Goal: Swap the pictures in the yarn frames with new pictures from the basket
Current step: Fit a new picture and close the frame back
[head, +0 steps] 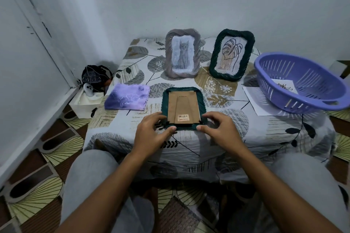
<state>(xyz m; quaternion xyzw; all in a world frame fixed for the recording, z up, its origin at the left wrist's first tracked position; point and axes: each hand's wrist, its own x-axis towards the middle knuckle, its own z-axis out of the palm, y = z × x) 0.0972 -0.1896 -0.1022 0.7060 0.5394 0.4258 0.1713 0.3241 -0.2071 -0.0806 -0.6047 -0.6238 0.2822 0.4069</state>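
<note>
Fingers (pixel 171 128) of both hands pinch the face-down frame's (pixel 181 107) near edge, backing on; basket (pixel 303 83) at two o'clock holds a picture (pixel 285 86).

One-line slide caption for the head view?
Both hands work at the near edge of a face-down green frame; two frames stand behind.

The picture inside the face-down frame (pixel 182 107) is hidden. At the right edge, the basket (pixel 303 83) is cut off, and its sheet (pixel 285 85) is partly hidden.
</note>
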